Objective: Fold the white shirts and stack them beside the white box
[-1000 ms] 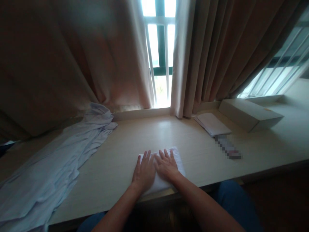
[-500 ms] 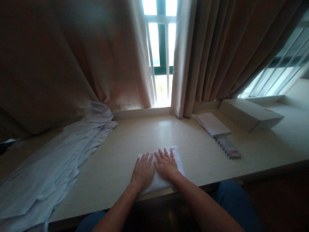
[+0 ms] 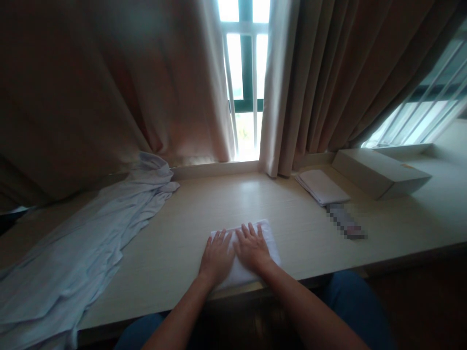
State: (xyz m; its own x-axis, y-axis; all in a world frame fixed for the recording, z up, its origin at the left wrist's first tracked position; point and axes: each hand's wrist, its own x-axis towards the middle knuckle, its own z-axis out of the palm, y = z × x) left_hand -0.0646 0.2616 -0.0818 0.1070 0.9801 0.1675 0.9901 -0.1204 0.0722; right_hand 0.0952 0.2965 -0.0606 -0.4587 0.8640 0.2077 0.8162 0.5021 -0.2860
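Note:
A folded white cloth (image 3: 237, 273) lies at the front edge of the desk, partly hidden under both hands. My left hand (image 3: 218, 257) rests flat on its left side, fingers extended toward the window. On the upper right part of the cloth lies my right hand (image 3: 252, 247), palm down with its fingers spread. Neither hand grips anything. The two hands are close together, thumbs toward each other.
Loose white garments (image 3: 83, 233) cover the desk's left side. To the right are another folded white cloth (image 3: 323, 186), a blurred-out flat object (image 3: 345, 221) and a pale box (image 3: 381, 172). Brown curtains (image 3: 317, 73) hang along the desk's back edge (image 3: 215, 169).
Both hands stay flat on the folded cloth with hardly any movement. The whole view has shifted very slightly.

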